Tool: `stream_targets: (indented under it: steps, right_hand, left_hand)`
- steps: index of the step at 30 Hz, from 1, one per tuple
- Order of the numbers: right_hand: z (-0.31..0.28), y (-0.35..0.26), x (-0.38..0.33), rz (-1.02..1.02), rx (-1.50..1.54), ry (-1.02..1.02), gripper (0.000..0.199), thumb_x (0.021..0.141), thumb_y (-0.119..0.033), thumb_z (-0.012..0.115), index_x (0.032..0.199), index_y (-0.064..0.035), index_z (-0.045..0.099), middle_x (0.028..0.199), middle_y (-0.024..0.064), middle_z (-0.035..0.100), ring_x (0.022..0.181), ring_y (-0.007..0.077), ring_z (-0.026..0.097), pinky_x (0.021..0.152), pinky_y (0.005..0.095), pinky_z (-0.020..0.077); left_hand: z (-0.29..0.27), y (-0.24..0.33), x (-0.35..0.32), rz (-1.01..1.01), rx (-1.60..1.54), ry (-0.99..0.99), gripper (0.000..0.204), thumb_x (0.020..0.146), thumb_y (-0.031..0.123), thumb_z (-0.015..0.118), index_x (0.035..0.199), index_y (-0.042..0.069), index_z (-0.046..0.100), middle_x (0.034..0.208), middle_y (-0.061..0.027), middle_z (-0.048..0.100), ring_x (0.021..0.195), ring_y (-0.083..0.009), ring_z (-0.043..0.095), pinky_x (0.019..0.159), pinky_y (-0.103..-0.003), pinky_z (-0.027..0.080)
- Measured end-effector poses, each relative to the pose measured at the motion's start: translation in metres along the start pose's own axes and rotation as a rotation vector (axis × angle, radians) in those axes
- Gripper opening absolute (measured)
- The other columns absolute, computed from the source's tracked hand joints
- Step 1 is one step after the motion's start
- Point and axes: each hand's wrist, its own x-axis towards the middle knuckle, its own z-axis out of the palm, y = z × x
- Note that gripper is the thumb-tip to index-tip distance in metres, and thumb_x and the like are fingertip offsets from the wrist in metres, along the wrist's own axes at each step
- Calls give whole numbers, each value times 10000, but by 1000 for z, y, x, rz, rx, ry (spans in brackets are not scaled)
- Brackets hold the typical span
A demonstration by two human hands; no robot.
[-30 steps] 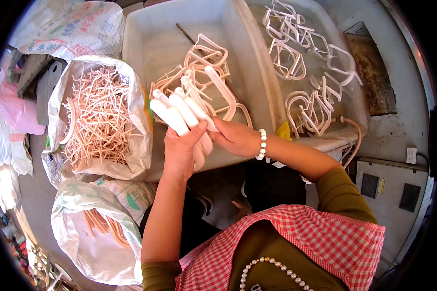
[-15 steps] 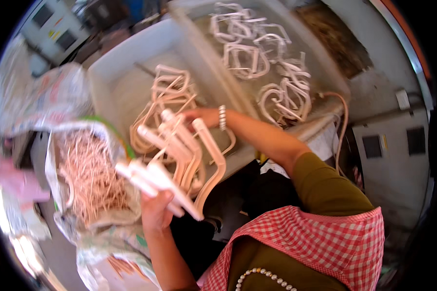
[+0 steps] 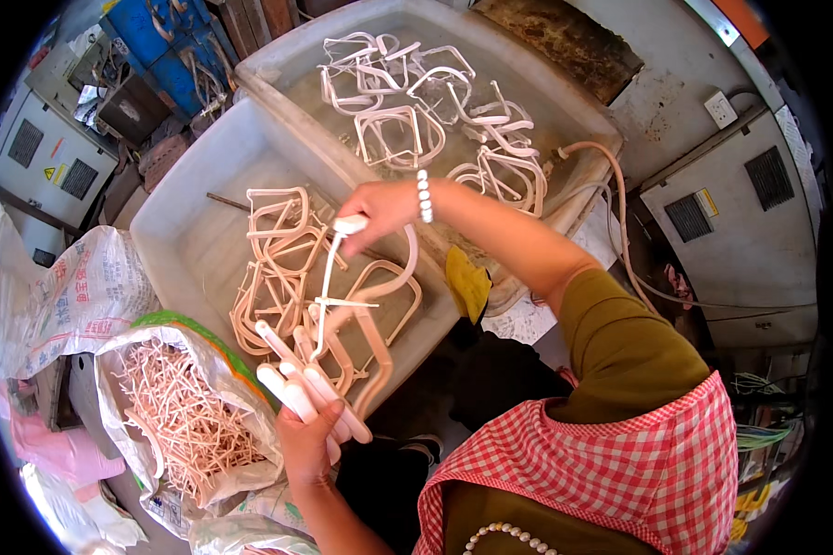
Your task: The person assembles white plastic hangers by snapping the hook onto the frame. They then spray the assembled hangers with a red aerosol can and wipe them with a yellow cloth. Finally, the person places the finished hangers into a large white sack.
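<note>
Head view, looking down: the left hand [image 3: 307,442] is closed around a bundle of pale plastic rods [image 3: 301,384], low beside an open sack of thin pink sprue scraps [image 3: 190,416]. The right hand [image 3: 379,205] pinches a moulded pink frame [image 3: 361,296], lifted over the near grey tub [image 3: 185,240]. Judging by the heaps, much is left: frames fill both this tub and the far tub [image 3: 565,102].

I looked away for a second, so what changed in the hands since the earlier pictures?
The hands came apart. The right hand, earlier against the left, now lifts a pale moulded piece above the near tub. The left hand dropped toward the sack of pink sticks. It still grips its bundle of white rods.
</note>
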Motion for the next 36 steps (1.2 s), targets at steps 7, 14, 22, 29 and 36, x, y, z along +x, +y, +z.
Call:
stream_targets:
  steps: [7,14,22,29,36]
  right_hand:
    - [38,-10,-32,-173,269,-332,275,880,-297,667,956,-39,611,787,18,642,713,112,610,635,299,494]
    - [83,45,31,283,-696,364,220,924,-248,539,1027,-61,592,835,152,681,692,348,640,653,442,512]
    - [103,-74,9,146,790,111,333,968,-319,535,1121,-27,581,814,24,646,702,82,612,647,241,505]
    - [157,-81,31,-12,909,92,504,1019,-393,368,1306,2,490,1190,82,593,1077,119,547,948,279,440]
    - [128,-84,57,353,1625,-54,524,944,-487,486,1145,-10,564,1120,161,635,1059,260,609,961,412,449]
  left_hand:
    - [-12,-9,29,237,-102,281,410,817,25,689,1191,-3,523,1024,-81,619,897,-190,599,804,-319,483]
    - [17,-12,32,264,-24,262,423,821,7,667,1211,-31,508,1070,-99,617,941,-189,602,830,-290,485]
    - [15,-1,29,220,-495,73,443,832,35,685,1227,4,487,1105,-112,599,1009,-218,598,871,-366,503]
    - [31,-7,30,281,-553,-50,430,847,44,673,1237,25,493,1158,-94,587,1064,-205,573,933,-371,463]
    - [28,-10,26,249,-511,-67,381,817,5,694,1168,56,554,1049,-36,619,919,-138,601,839,-307,487]
